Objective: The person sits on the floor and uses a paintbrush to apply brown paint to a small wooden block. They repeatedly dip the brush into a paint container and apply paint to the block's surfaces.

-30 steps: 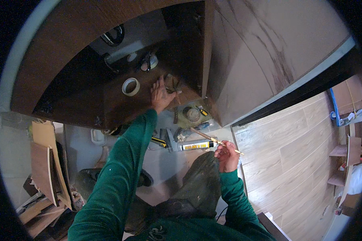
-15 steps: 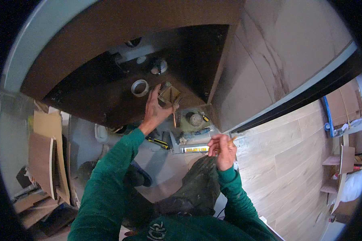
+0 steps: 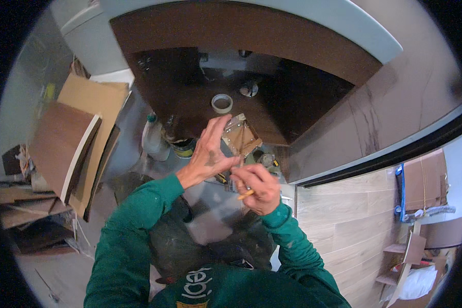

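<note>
On my far left, brown boards (image 3: 64,149) are leaning beside a white bottle (image 3: 154,139) with a green top. Next, a dark tub (image 3: 184,143) is showing a yellow label (image 3: 185,153), its print too small for reading. Pale lettering (image 3: 196,285) is running across my green sweatshirt (image 3: 236,287). My left hand (image 3: 208,154) is gripping the near-left side of a shallow square tray (image 3: 237,134), which is sitting just in front of a tape roll (image 3: 220,110). Close beside it, my right hand (image 3: 259,187) is pinching a thin stick (image 3: 246,194), its yellowish end protruding below; I'm not making out its other end.
</note>
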`<action>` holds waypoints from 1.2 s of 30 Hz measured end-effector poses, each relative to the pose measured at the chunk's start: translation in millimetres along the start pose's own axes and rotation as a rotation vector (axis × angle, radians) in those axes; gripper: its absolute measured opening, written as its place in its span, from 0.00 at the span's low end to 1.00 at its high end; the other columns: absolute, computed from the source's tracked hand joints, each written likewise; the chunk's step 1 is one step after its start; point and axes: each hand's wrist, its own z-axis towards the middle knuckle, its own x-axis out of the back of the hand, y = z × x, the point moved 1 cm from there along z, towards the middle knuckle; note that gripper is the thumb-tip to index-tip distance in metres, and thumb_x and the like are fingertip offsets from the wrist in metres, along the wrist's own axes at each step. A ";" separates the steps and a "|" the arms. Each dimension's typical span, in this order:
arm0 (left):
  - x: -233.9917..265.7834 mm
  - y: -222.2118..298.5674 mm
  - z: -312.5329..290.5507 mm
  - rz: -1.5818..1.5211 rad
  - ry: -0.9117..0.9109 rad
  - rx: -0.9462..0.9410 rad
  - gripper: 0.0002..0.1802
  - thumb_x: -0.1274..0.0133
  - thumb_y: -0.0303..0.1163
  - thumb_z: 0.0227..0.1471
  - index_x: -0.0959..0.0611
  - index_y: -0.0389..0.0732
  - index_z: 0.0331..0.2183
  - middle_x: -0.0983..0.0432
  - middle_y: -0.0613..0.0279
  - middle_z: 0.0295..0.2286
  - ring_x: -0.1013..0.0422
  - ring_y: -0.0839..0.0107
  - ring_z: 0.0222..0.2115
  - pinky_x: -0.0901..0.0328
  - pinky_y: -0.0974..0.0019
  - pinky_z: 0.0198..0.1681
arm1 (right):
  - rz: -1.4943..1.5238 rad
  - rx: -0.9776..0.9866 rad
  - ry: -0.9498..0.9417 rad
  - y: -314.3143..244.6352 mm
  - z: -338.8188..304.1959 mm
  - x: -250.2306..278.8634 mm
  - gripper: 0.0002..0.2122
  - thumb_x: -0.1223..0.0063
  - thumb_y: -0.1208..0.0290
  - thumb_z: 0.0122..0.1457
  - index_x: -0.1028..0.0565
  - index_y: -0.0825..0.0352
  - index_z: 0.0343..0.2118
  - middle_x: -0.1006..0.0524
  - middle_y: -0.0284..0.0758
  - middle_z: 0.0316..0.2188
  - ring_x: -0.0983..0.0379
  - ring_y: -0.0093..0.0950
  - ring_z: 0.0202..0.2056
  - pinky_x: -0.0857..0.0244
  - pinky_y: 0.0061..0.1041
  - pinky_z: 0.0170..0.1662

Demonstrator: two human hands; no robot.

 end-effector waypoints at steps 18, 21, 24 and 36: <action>8.3 0.8 -0.5 0.004 -0.011 -0.153 0.48 0.33 0.29 0.30 0.36 0.29 0.54 0.36 0.41 0.49 0.34 0.46 0.50 0.35 0.56 0.53 | 0.242 -0.357 0.344 8.2 -1.4 28.7 0.08 0.49 0.73 0.63 0.22 0.73 0.38 0.21 0.34 0.29 0.39 0.11 0.17 0.48 0.13 0.19; 3.0 -0.7 0.5 0.000 -0.028 -0.147 0.48 0.33 0.29 0.30 0.36 0.29 0.54 0.36 0.41 0.50 0.35 0.47 0.51 0.36 0.56 0.53 | 0.247 -0.415 0.337 13.6 -6.6 32.3 0.09 0.50 0.72 0.63 0.22 0.73 0.39 0.20 0.34 0.29 0.40 0.11 0.17 0.47 0.13 0.19; -0.3 -2.9 2.1 0.000 -0.040 -0.113 0.48 0.33 0.30 0.31 0.36 0.30 0.54 0.36 0.42 0.50 0.35 0.47 0.51 0.36 0.57 0.53 | 0.312 -0.421 0.334 14.6 -11.4 36.1 0.09 0.49 0.72 0.63 0.22 0.73 0.39 0.20 0.37 0.29 0.40 0.12 0.16 0.47 0.13 0.18; 5.4 -9.7 14.8 -0.359 -0.400 -0.005 0.52 0.34 0.27 0.26 0.36 0.33 0.58 0.34 0.53 0.52 0.36 0.64 0.54 0.43 0.63 0.59 | 0.796 -0.716 0.463 50.8 -10.9 88.2 0.08 0.49 0.72 0.59 0.24 0.73 0.34 0.22 0.43 0.24 0.43 0.17 0.12 0.52 0.16 0.15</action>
